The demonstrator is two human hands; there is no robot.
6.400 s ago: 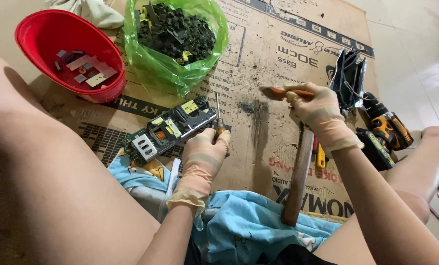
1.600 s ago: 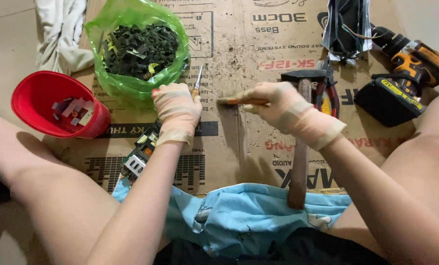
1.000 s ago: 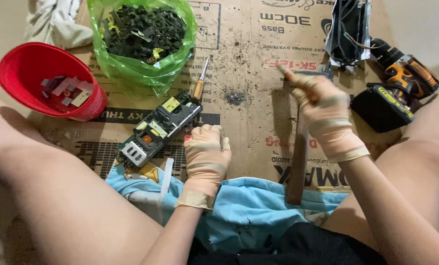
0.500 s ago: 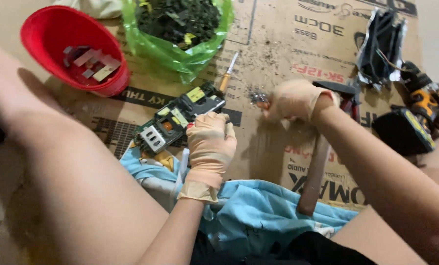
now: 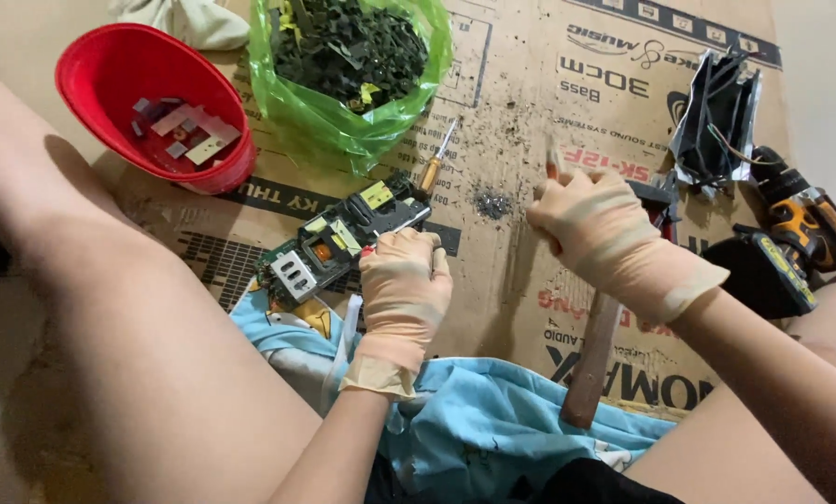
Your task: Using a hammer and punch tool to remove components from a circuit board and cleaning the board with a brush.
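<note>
My left hand point(image 5: 404, 285), in a beige glove, is curled against the near end of a green and black circuit board point(image 5: 338, 238) that lies on the cardboard point(image 5: 520, 103). An orange-handled screwdriver point(image 5: 434, 166) lies just beyond the board. My gloved right hand point(image 5: 597, 229) is closed around a small tool whose pale wooden end point(image 5: 553, 159) sticks up from the fist. It hovers right of a small pile of dark debris point(image 5: 492, 203). A hammer with a wooden handle point(image 5: 590, 364) lies under my right wrist.
A red bowl point(image 5: 119, 70) with small metal pieces sits far left. A green bag point(image 5: 343, 121) of dark parts stands behind the board. A black metal part point(image 5: 716, 112) and a yellow cordless drill point(image 5: 800, 224) lie at right. Blue cloth point(image 5: 502, 429) covers my lap.
My left hand has drawn back from the screwdriver side to the board's near end. My right hand, tool still in its fist, has shifted slightly toward me. The head camera has swung about.
</note>
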